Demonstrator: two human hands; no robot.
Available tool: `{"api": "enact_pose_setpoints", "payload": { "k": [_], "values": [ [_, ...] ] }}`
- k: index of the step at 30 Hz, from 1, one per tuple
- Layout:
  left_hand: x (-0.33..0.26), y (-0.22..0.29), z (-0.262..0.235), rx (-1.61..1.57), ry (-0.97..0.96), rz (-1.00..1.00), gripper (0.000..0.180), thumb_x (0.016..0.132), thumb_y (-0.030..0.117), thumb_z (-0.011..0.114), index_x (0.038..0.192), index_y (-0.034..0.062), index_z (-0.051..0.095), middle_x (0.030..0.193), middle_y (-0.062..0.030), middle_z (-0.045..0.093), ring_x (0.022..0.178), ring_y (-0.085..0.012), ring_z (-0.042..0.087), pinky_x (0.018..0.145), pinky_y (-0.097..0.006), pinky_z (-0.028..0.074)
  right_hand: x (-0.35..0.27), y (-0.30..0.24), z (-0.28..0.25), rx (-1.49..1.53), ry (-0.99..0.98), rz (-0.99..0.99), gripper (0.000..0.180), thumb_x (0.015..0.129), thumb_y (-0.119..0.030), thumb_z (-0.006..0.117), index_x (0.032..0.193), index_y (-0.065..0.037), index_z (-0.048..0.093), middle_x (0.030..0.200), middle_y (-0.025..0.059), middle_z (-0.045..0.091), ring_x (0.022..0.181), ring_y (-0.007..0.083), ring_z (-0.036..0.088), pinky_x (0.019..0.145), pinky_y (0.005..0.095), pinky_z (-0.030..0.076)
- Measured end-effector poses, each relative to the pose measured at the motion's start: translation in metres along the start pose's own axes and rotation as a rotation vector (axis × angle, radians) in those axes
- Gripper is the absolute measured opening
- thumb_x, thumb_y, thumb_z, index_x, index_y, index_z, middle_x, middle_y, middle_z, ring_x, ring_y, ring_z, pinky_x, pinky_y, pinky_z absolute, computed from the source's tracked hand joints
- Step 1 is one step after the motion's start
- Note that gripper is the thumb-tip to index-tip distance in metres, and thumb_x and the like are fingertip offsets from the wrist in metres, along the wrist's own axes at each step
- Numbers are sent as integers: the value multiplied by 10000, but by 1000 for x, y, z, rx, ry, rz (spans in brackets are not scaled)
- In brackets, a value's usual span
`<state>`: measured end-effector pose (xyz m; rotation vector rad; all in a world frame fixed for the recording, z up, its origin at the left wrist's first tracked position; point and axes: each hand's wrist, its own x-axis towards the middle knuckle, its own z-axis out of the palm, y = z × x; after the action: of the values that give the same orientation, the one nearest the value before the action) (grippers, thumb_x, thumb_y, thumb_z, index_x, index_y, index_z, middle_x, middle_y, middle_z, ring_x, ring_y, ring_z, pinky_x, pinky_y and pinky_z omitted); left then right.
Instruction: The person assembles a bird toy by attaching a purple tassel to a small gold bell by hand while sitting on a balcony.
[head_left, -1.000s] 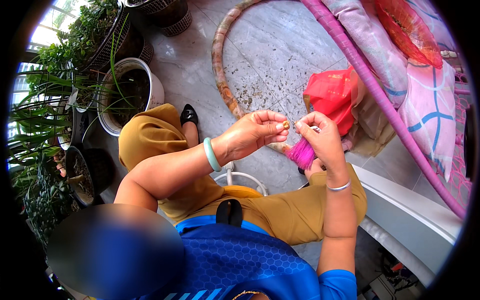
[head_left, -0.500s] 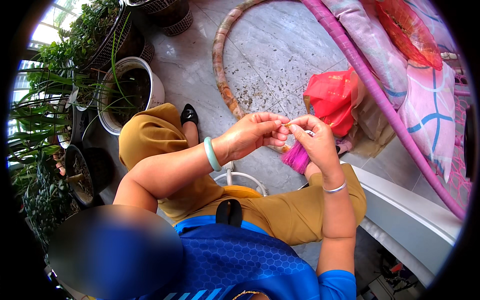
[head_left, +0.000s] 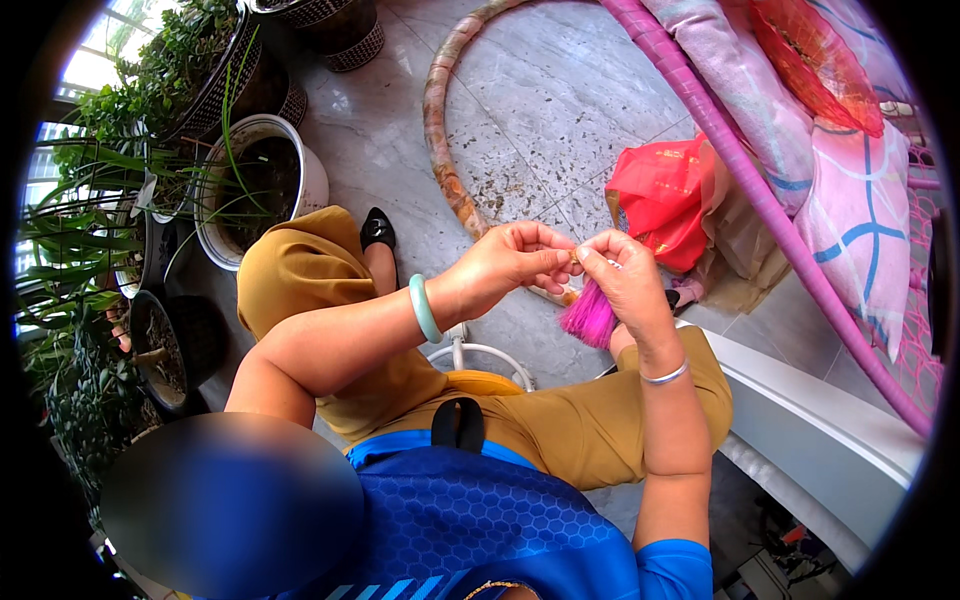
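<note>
Your left hand [head_left: 520, 262] pinches a small golden bead [head_left: 575, 257]; your right hand [head_left: 628, 285], fingertips closed beside it, holds a magenta tassel [head_left: 590, 318].

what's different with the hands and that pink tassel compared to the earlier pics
The bare right hand has moved left, its fingertips now meeting the left hand's at the small gold-coloured piece. The magenta fringed tassel under the right hand shifted left too. The left hand stayed nearly in place, pinching the piece.
</note>
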<state>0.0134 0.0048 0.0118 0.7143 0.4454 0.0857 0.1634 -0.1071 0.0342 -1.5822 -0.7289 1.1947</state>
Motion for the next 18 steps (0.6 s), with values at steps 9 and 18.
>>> {"api": "enact_pose_setpoints", "payload": {
  "k": [9, 18],
  "values": [
    [0, -1, -3, -62, 36, -14, 173, 894, 154, 563, 972, 0, 581, 857, -54, 623, 765, -111, 600, 726, -260, 522, -4, -13, 4, -31, -21, -95, 121, 841, -60, 589, 948, -6, 575, 844, 51, 627, 745, 85, 585, 652, 224, 473],
    [-2, -5, -9, -115, 124, -40, 249, 924, 98, 461, 1148, -5, 491, 961, -80, 606, 849, -146, 594, 787, -293, 506, 2, 9, 6, 61, 14, -49, 126, 850, -62, 594, 950, 5, 557, 847, 32, 613, 773, 75, 567, 692, 218, 466]
  ]
}}
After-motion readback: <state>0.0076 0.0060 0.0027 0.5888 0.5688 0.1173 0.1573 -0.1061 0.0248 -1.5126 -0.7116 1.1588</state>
